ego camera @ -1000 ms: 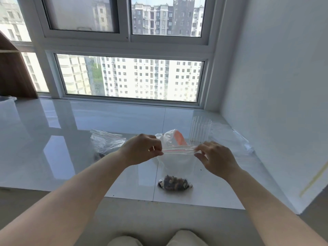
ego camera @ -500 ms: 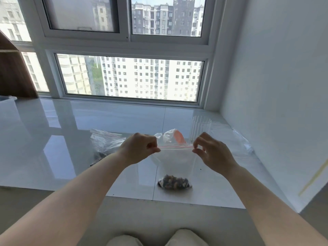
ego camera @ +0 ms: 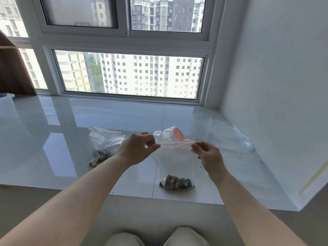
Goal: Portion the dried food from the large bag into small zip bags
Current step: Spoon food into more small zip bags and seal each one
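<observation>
A small clear zip bag (ego camera: 174,160) with a red zip line hangs upright over the white sill, a clump of dark dried food (ego camera: 177,181) at its bottom. My left hand (ego camera: 137,150) pinches the left end of the zip strip. My right hand (ego camera: 207,155) pinches the right end between thumb and fingertips. A second clear zip bag (ego camera: 104,142) with dried food in it lies on the sill to the left. Behind the held bag sits a crumpled clear bag with an orange patch (ego camera: 174,134).
A clear ribbed plastic cup (ego camera: 201,128) stands behind my right hand. Flat clear plastic bags (ego camera: 230,137) lie along the right wall. The glossy white sill (ego camera: 53,139) ends at a front edge near my knees. A wooden shelf (ego camera: 12,68) stands at far left.
Both hands have lifted the zip bag slightly and drawn its top strip taut. My right hand has shifted from covering the strip's end to pinching it with thumb and fingertips.
</observation>
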